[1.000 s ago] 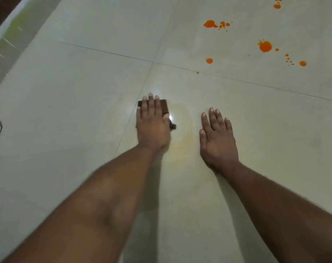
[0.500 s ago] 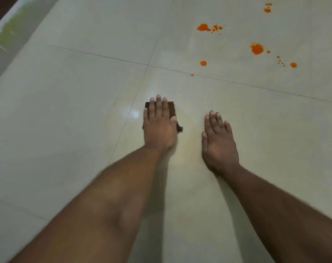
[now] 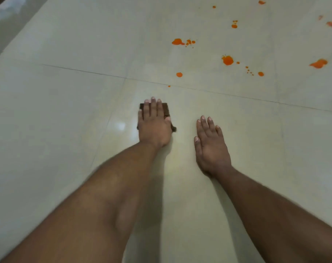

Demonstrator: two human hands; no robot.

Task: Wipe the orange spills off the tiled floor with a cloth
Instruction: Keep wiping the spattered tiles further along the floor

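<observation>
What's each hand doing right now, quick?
Left hand: open, fingers straight, pressing the brown cloth flat on the tiled floor.
Right hand: open, palm flat on the floor, holding nothing.

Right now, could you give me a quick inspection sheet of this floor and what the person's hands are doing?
Surface: pale glossy tiled floor, thin grout lines, a faint yellowish smear between the hands.
Job's things: small dark brown cloth flat on the floor; orange spills scattered farther ahead, none touching the cloth.
Clutter: nothing seen.
Grippers: left hand presses flat on the cloth with straight fingers; right hand rests flat on bare tile, holding nothing.
Cables: nothing seen.
Surroundings: a blurred pale raised edge at the far left corner; what it is cannot be told.
</observation>
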